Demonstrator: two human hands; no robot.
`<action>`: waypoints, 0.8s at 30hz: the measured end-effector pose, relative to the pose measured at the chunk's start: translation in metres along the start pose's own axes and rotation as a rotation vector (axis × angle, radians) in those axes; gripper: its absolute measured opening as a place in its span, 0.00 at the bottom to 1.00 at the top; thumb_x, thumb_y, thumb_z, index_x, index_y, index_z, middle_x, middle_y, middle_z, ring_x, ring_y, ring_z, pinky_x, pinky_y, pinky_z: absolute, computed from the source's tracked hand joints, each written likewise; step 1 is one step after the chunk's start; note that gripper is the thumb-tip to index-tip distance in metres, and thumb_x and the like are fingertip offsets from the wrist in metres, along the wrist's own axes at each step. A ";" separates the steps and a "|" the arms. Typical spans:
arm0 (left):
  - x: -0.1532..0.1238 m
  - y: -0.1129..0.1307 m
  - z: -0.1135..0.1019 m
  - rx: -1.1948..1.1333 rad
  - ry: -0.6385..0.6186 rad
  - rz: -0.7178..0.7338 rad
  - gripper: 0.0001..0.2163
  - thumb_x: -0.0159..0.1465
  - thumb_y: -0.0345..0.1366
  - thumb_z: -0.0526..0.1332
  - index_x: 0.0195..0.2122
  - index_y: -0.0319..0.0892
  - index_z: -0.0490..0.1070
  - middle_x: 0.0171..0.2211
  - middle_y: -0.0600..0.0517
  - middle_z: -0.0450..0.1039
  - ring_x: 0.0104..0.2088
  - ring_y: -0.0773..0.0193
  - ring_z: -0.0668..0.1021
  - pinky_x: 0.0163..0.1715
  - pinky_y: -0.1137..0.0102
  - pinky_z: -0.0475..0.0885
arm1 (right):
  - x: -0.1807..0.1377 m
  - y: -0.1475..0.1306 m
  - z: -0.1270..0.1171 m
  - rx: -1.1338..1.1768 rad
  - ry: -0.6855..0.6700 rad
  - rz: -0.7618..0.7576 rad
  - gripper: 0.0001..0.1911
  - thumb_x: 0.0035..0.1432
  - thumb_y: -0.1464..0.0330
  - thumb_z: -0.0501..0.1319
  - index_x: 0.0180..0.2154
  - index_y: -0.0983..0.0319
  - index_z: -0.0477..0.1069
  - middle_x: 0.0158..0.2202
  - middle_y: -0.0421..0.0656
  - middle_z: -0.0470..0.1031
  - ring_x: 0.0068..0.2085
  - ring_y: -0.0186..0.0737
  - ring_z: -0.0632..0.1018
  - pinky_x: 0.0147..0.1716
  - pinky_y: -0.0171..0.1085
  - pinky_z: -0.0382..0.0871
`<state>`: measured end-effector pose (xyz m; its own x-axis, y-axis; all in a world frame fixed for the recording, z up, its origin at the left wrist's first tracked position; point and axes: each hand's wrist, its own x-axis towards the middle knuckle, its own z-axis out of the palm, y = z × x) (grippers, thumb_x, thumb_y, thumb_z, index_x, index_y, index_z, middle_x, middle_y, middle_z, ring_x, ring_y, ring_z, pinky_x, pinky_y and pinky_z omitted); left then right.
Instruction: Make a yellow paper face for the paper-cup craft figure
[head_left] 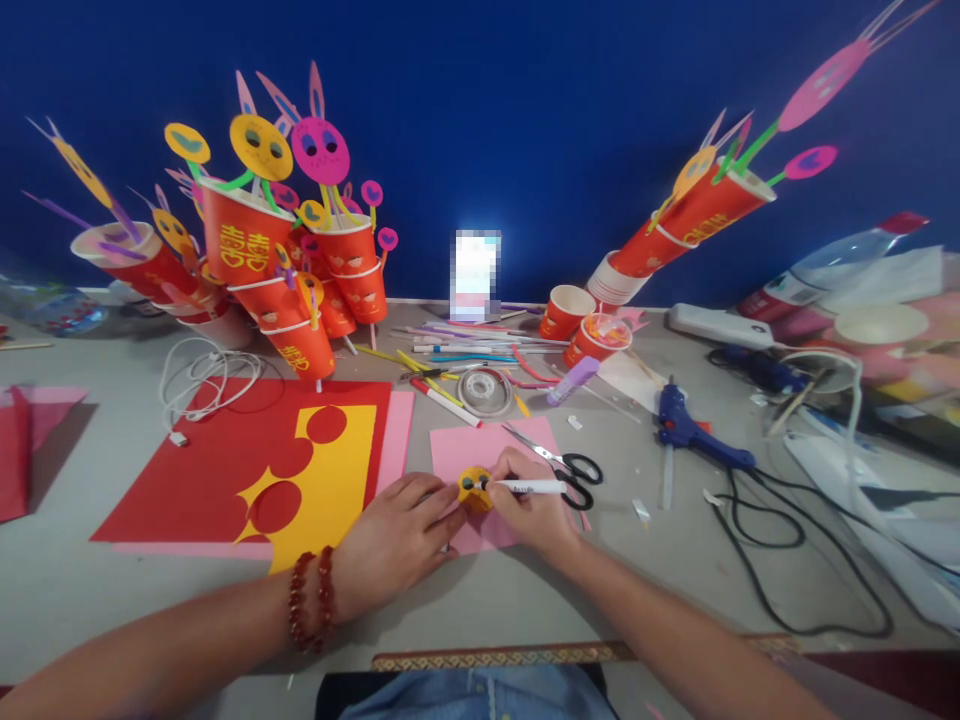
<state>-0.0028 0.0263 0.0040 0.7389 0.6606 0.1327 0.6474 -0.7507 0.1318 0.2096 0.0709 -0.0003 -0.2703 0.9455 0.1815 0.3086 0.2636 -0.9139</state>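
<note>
My right hand (529,505) is closed around a white marker (534,487), its tip on a small yellow paper circle (474,497). Dark eye shapes show on the circle, partly covered by my fingers. From the left, the fingertips of my left hand (401,530) hold the circle's edge; the thumb's exact grip is hidden. Under both hands lies a pink paper sheet (457,447). Black-handled scissors (562,462) rest on its right part, just beyond my right hand. Left of my left hand is a yellow sheet with round cutouts (352,470), on top of red paper (195,470).
Stacked red paper cups (247,240) with paper faces stand at the back left, more (660,235) lean at the right. Pens and pipe cleaners, a tape roll (484,390) and a bright phone (475,275) lie behind. A blue glue gun (697,430) with its cable occupies the right.
</note>
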 end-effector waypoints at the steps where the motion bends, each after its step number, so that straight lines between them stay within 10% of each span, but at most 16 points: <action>1: 0.000 0.000 0.000 0.001 0.002 0.001 0.19 0.65 0.40 0.65 0.55 0.40 0.69 0.55 0.45 0.70 0.53 0.52 0.70 0.55 0.57 0.66 | 0.000 0.000 0.000 0.001 0.007 -0.001 0.09 0.51 0.73 0.56 0.22 0.57 0.59 0.20 0.34 0.60 0.21 0.33 0.61 0.21 0.33 0.55; 24: -0.002 0.000 0.000 -0.008 0.015 0.002 0.20 0.66 0.41 0.64 0.57 0.40 0.68 0.56 0.46 0.70 0.53 0.52 0.70 0.55 0.57 0.66 | -0.001 0.007 -0.003 0.157 0.153 0.012 0.09 0.51 0.73 0.58 0.22 0.57 0.62 0.21 0.36 0.64 0.22 0.36 0.65 0.24 0.36 0.59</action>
<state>-0.0042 0.0255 0.0032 0.7376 0.6589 0.1476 0.6440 -0.7522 0.1395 0.2147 0.0723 -0.0061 -0.1224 0.9694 0.2126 0.1617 0.2308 -0.9595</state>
